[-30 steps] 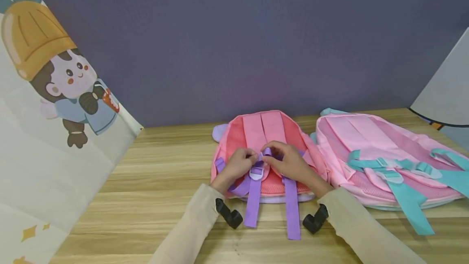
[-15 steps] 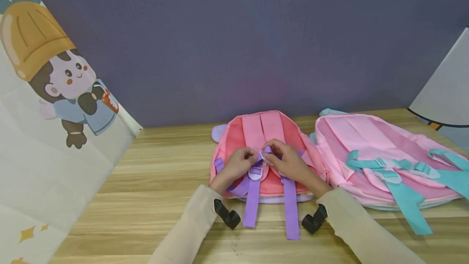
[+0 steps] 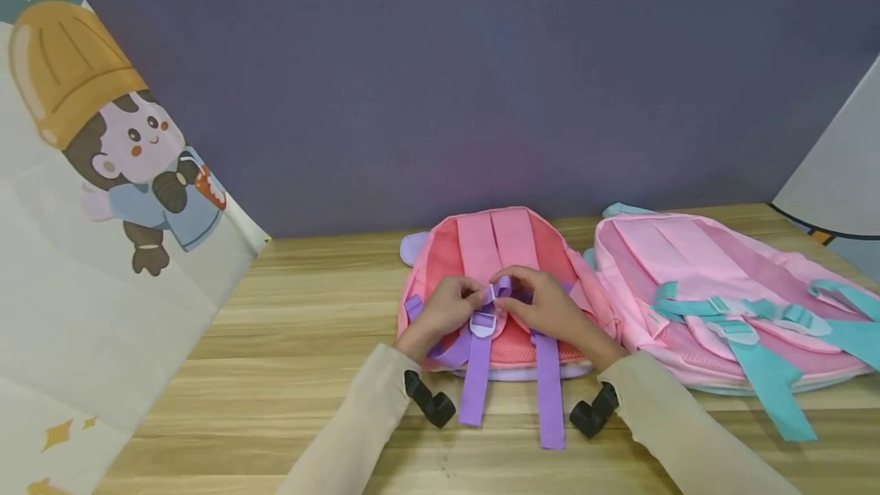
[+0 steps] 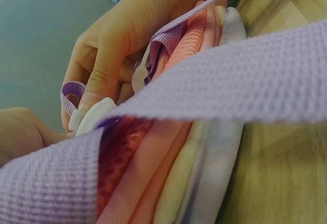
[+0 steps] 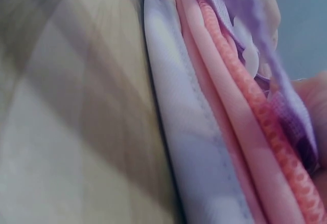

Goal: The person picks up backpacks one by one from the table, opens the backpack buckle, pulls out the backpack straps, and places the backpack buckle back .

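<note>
A coral-pink backpack (image 3: 440, 247) lies on the table with its strap side up. Over its lower middle, both hands work at one purple strap (image 3: 504, 286) threaded through a white buckle (image 4: 97, 115). My left hand (image 3: 450, 308) pinches at the buckle's left side. From the right, my right hand (image 3: 546, 305) holds the strap, which forms a small loop by its thumb and forefinger. A second white buckle (image 3: 481, 323) sits just below on another purple strap. Two purple strap ends hang toward the front edge. The left fingertips are partly hidden in the left wrist view.
To the right, touching the coral backpack, lies a light pink backpack (image 3: 694, 250) with turquoise straps (image 3: 763, 380). The wood-grain table (image 3: 296, 327) extends left and forward. A dark blue-grey panel (image 3: 412, 82) stands behind, with a cartoon-printed sheet (image 3: 55, 289) at left.
Both hands stay at the same spot on the strap. The right fingers shift slightly, and the purple loop shows more openly between them than half a second ago.
</note>
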`<state>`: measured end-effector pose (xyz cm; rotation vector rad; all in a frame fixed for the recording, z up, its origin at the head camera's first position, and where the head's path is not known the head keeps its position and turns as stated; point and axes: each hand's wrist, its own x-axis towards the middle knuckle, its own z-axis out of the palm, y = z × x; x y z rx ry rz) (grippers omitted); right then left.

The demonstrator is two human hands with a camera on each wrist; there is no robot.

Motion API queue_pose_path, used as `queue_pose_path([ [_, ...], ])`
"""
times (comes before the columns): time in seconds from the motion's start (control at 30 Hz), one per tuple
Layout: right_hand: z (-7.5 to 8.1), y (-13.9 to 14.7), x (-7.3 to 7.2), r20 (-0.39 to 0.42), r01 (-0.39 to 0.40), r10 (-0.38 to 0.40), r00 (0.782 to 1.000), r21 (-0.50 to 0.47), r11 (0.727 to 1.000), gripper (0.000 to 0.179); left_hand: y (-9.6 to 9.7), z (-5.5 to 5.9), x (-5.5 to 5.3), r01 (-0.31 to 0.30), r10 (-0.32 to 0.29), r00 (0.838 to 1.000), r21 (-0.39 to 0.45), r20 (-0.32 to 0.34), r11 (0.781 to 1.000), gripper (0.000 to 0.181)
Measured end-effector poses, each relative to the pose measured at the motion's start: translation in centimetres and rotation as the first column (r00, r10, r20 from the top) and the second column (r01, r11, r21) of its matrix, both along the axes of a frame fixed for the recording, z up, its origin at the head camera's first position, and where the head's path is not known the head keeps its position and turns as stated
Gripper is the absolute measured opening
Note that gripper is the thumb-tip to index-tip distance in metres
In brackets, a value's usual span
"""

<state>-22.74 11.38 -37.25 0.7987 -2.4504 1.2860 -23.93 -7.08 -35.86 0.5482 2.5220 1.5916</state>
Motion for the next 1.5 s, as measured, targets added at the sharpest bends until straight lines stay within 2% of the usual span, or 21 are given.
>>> queue_pose_path([
  [0.33,-0.2,0.1,-0.2,0.0,0.005,-0.005,1.0,0.01,1.0,0.025,0.3,0.1,0.1,0.006,-0.006,0.999,-0.004,-0.036,1.0,0.017],
  [0.5,-0.2,0.0,-0.1,-0.013,-0.006,0.005,1.0,-0.021,1.0,0.024,0.1,0.2,0.1,0.003,-0.003,1.0,0.01,-0.006,1.0,0.018],
  [0.87,-0.1,-0.1,-0.1,0.0,-0.011,0.011,1.0,-0.073,0.997,0.022,-1.1,1.3,-0.1,0.013,-0.011,0.998,-0.038,0.059,0.999,0.018],
  [1.17,0.0,0.0,0.0,-0.001,0.005,-0.005,1.0,-0.044,0.999,0.024,-0.8,1.2,-0.1,0.004,-0.003,1.0,-0.055,0.016,0.998,0.016],
  [1.4,-0.1,-0.1,0.0,0.001,0.013,-0.013,1.0,-0.035,0.999,0.024,-0.6,1.0,0.0,0.0,0.0,1.0,-0.021,0.0,1.0,0.016],
  [1.5,0.0,-0.1,0.1,0.007,0.015,-0.015,1.0,-0.036,0.999,0.024,-0.5,1.0,0.1,0.006,-0.006,1.0,0.015,0.013,1.0,0.016],
])
